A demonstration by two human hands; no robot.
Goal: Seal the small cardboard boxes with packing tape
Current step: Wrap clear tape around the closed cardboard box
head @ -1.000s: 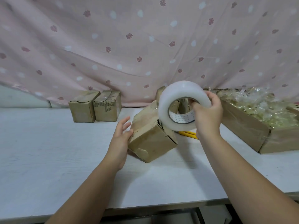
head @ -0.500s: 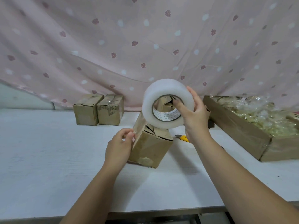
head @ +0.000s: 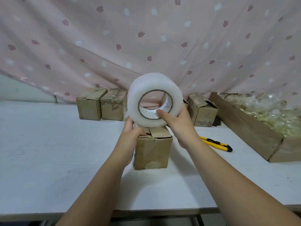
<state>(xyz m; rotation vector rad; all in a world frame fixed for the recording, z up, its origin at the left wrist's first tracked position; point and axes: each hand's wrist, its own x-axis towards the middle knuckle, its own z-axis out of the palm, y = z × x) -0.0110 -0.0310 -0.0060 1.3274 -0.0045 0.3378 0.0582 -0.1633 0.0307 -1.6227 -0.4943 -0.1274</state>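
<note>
A small cardboard box [head: 153,150] stands upright in the middle of the white table [head: 48,152], its top flaps folded shut. My right hand [head: 177,124] holds a large roll of clear packing tape [head: 154,100] just above the box, thumb hooked inside the core. My left hand [head: 130,132] grips the box's top left edge, its fingers curled over the flaps and close under the roll. Whether a tape end is pulled loose is not visible.
Two small boxes [head: 101,104] stand at the back left, another small box [head: 202,108] at the back right. A yellow utility knife [head: 215,143] lies right of the box. A long carton [head: 254,128] of plastic-wrapped items fills the right side. A pink patterned cloth [head: 146,38] hangs behind.
The box went from tilted to upright and square to me. The tape roll moved left and down over the box top. My left hand shifted from the box's side to its top edge.
</note>
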